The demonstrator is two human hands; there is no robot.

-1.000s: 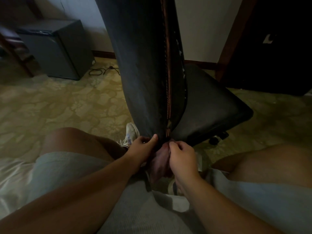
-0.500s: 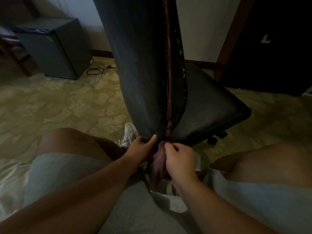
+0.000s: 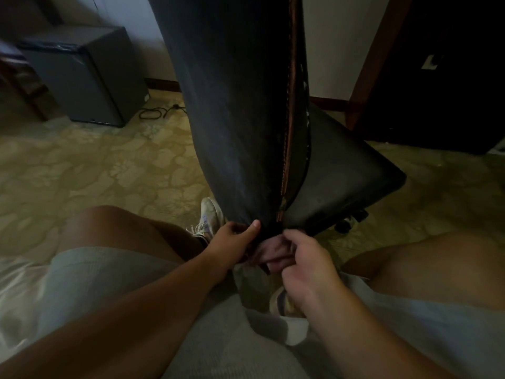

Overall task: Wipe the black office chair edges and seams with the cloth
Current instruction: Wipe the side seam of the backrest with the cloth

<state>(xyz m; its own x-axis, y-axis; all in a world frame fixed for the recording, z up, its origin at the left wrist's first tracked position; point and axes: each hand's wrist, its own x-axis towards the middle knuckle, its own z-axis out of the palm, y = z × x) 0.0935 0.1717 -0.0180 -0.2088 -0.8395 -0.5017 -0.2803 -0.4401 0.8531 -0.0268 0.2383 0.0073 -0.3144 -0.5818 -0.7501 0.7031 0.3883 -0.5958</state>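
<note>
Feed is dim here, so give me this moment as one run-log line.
left hand: pinching black office chair backrest bottom edge | right hand: holding bunched pinkish cloth against lower seam | seat: untouched

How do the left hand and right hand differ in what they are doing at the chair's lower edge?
The left hand pinches the bottom corner of the black chair back, thumb pressed on it; the right hand grips the bunched pinkish cloth instead. The left hand sits slightly higher, the right lower and closer to the camera. Both meet just under the stitched seam.
</note>
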